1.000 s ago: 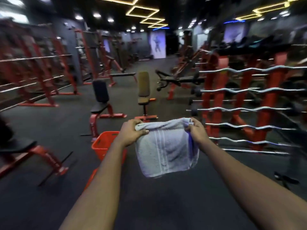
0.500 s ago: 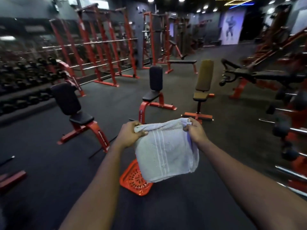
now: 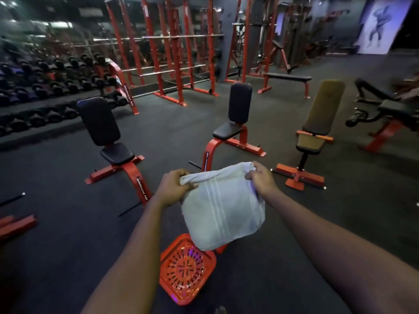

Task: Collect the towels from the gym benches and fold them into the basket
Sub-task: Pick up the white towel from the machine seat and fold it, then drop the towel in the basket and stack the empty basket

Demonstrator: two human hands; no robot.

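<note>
- A folded white towel (image 3: pixel 223 207) with pale stripes is held in the air, hanging directly above an orange basket (image 3: pixel 187 269).
- Its top edge is gripped at one corner by the closed fingers of the left hand (image 3: pixel 174 186), at the other by those of the right hand (image 3: pixel 260 181).
- The basket stands on the dark floor (image 3: pixel 56 245); its perforated bottom is visible.
- Three upright-backed benches are noted beyond: black (image 3: pixel 106 132), black (image 3: pixel 235 114), and tan (image 3: pixel 319 116).
</note>
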